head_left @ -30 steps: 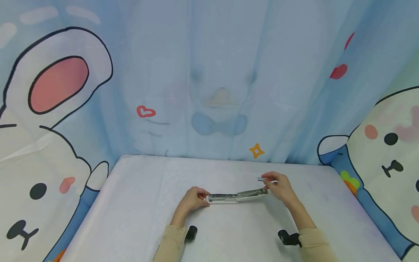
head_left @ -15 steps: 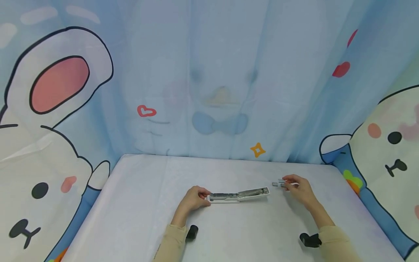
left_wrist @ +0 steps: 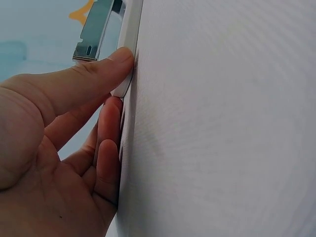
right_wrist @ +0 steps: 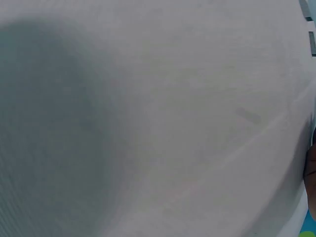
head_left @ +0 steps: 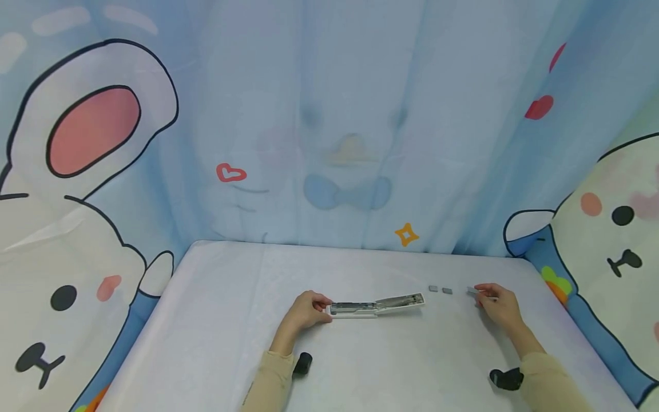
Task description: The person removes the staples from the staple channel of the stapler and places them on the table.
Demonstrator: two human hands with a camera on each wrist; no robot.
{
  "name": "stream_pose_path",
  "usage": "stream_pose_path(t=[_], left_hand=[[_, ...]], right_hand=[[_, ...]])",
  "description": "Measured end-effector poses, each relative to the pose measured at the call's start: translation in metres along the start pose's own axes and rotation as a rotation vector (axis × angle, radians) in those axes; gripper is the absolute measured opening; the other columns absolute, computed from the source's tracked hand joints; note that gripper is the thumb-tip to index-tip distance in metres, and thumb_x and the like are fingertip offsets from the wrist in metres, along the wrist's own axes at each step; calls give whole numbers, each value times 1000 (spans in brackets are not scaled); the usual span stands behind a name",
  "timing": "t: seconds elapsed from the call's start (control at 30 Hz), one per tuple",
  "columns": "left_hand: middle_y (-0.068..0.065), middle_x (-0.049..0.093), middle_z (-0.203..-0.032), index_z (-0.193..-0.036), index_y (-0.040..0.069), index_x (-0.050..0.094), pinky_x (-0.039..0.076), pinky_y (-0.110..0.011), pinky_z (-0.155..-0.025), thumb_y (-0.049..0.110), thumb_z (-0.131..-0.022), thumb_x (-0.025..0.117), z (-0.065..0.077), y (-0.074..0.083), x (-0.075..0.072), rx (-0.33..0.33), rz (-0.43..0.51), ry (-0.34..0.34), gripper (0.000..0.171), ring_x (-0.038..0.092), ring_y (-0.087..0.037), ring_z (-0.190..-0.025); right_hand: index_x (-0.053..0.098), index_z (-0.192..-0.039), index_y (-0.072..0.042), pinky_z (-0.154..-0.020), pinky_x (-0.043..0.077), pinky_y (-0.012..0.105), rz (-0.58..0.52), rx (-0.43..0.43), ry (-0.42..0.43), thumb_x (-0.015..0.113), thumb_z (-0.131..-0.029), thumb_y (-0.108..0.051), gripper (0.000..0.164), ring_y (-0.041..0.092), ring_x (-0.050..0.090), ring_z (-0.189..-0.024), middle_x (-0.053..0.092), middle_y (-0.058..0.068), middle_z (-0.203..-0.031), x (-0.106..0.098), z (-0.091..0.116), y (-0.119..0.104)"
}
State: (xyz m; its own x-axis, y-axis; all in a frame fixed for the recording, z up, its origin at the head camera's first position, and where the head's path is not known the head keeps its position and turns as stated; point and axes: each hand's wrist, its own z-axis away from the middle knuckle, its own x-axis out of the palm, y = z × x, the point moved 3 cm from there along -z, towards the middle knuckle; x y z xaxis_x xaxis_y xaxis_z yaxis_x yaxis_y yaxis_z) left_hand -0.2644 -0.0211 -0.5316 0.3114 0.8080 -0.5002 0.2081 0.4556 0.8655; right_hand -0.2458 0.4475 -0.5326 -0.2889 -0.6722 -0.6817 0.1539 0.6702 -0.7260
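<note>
A white stapler [head_left: 355, 313] lies on the table with its top swung wide, baring the metal inside. My left hand [head_left: 301, 312] pinches its left end between thumb and fingers; in the left wrist view the thumb of that hand [left_wrist: 64, 98] presses the white edge of the stapler [left_wrist: 130, 39]. Off to the right, my right hand [head_left: 498, 306] pinches a small grey staple strip [head_left: 471, 290] low over the cloth. Two more staple strips, one here [head_left: 433, 288] and another staple strip [head_left: 447, 290], lie between the stapler and that hand.
A white cloth covers the table [head_left: 257, 274]. Behind it hangs a blue curtain [head_left: 268, 114] printed with cartoon animals. A black wrist camera [head_left: 507, 379] sits at the right wrist, another black camera [head_left: 302, 364] at the left.
My right hand has moved right, away from the stapler's raised end, with staple strips. Two of them now lie on the cloth. The left hand and stapler have stayed put.
</note>
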Motion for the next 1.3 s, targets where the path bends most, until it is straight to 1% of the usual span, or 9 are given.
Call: stream_pose_path(t=[0.07, 0.13, 0.3, 0.4, 0.57, 0.77, 0.97, 1.17, 1.3], left_hand=[[-4, 60, -82, -100, -2, 75, 43, -24, -68, 0, -71, 83, 0, -1, 1, -6, -2, -2, 30, 48, -8, -71], [-4, 60, -82, -100, -2, 75, 43, -24, -68, 0, -71, 83, 1, -1, 1, -6, -2, -4, 30, 48, -8, -71], [-4, 60, -83, -100, -1, 75, 44, -25, -68, 0, -72, 83, 0, -2, 2, -13, -3, -4, 30, 49, -9, -71], [-5, 60, -83, -100, -1, 75, 43, -25, -67, 0, -72, 83, 0, -2, 3, -16, -3, -7, 29, 48, -9, -71], [-6, 60, -83, -100, -2, 74, 43, -25, -67, -1, -72, 83, 2, -2, 3, -13, 7, -6, 29, 48, -10, -71], [-6, 59, -83, -99, -1, 75, 43, -25, -67, -1, -72, 83, 1, 0, 1, -14, -3, -2, 29, 48, -10, -71], [-5, 60, -83, -101, -1, 74, 43, -25, -68, 0, -72, 83, -1, 2, 2, -20, -14, -13, 30, 49, -9, -71], [-7, 60, -84, -104, -2, 71, 44, -27, -69, 1, -72, 84, 0, 8, -2, -53, -7, -30, 35, 49, -12, -72], [-8, 61, -86, -109, -3, 69, 44, -27, -69, 5, -74, 83, 1, 9, -5, -68, -21, -47, 39, 50, -11, -73]], right_hand=[[57, -118, 13, -54, 47, 18, -14, 24, -11, 51, -94, 2, 27, 9, 59, -67, 59, 20, -95, 2, 0, 4], [57, -119, 13, -55, 48, 18, -28, 22, -23, 51, -94, 2, 28, 9, 60, -67, 58, 20, -96, 5, 0, 5], [59, -116, 13, -55, 48, 20, 11, -56, -43, 54, -93, 1, 26, 12, 60, -67, 61, 21, -94, 8, -2, 2], [61, -114, 12, -54, 46, 22, 52, -66, -43, 55, -91, 0, 26, 14, 59, -68, 62, 21, -93, 11, -2, 3], [61, -115, 11, -54, 44, 22, 85, -25, -48, 54, -92, 0, 26, 20, 59, -73, 62, 21, -94, 15, -3, 3], [64, -112, 9, -59, 44, 25, 123, -31, -44, 56, -92, -3, 25, 30, 59, -84, 63, 19, -92, 15, -6, 0], [62, -114, 10, -63, 42, 30, 132, -5, -65, 54, -91, -2, 27, 33, 56, -85, 63, 19, -91, 11, -6, -4], [57, -119, 13, -69, 44, 41, 159, 23, -23, 51, -89, -5, 35, 39, 55, -87, 60, 28, -97, 6, -2, -9], [55, -120, 13, -72, 46, 45, 176, 64, 7, 49, -91, -10, 37, 44, 55, -93, 58, 33, -106, 2, 4, -10]])
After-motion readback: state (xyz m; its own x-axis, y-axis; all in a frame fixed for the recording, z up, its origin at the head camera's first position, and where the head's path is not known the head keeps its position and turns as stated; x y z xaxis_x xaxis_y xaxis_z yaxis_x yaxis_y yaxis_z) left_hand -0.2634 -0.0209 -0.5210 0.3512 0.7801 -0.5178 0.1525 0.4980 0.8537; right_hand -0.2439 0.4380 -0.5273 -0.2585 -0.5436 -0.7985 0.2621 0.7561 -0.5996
